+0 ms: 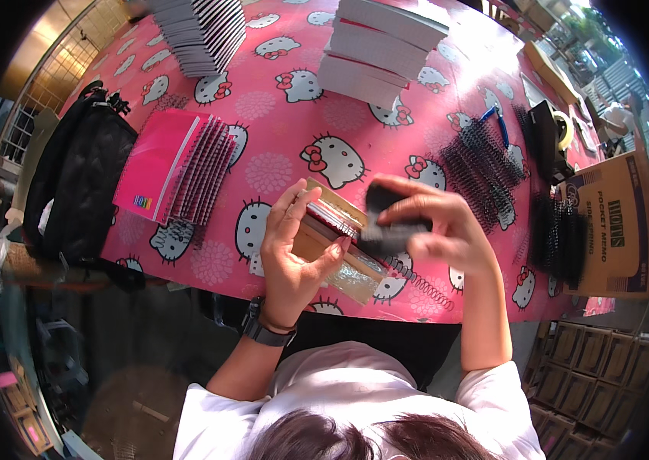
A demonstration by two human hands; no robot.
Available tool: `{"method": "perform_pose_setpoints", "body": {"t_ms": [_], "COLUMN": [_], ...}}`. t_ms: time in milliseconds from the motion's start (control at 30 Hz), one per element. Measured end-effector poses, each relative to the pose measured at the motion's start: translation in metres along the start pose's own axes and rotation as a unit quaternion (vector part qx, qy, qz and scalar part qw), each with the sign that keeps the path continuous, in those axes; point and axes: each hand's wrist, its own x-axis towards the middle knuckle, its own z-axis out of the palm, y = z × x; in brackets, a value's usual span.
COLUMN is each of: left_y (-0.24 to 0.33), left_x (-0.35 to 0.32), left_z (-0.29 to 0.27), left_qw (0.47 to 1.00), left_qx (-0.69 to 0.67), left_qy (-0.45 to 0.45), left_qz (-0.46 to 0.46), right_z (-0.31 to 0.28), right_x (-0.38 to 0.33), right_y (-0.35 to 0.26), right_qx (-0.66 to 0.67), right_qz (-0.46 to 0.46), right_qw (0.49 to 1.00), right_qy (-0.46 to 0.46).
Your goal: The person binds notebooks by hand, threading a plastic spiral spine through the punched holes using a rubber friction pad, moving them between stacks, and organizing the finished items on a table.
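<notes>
My left hand (pixel 291 249) grips a small notepad (pixel 330 218), its thumb and fingers on either side. The pad lies at a slant in a tan holder with a shiny strip (pixel 359 282). Against the pad's right end is a dark, block-shaped tool (pixel 387 239); my right hand (pixel 447 230) is closed around it, its fingers smeared by motion. From beside the tool a dark spiral wire (pixel 430 290) stretches to the lower right, over the table's near edge. Where the wire meets the pad is hidden by the tool and fingers.
Pink spiral notebooks (pixel 159 161) are stacked at left, beside a black bag (pixel 79 180). Two tall paper stacks (pixel 202 38) (pixel 382 57) stand at the back. At right lie black wire coils (pixel 485 172), blue-handled pliers (pixel 501 126) and a cardboard box (pixel 620 230).
</notes>
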Motion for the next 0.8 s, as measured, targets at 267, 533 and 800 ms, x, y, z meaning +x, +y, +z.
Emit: {"method": "perform_pose_setpoints", "body": {"t_ms": [267, 533, 800], "left_y": [-0.010, -0.004, 0.000], "left_x": [0.001, 0.001, 0.009], "left_z": [0.004, 0.001, -0.003], "left_qw": [1.000, 1.000, 0.999], "left_qx": [-0.018, 0.005, 0.042], "left_qy": [0.019, 0.013, 0.006], "left_qz": [-0.017, -0.017, -0.005], "right_z": [0.009, 0.020, 0.016], "right_x": [0.018, 0.021, 0.007], "right_y": [-0.005, 0.001, 0.034], "right_qx": [-0.006, -0.052, -0.342], "right_qz": [-0.087, -0.091, -0.013], "right_qw": [0.995, 0.994, 0.929], "right_qy": [-0.038, -0.017, 0.140]}}
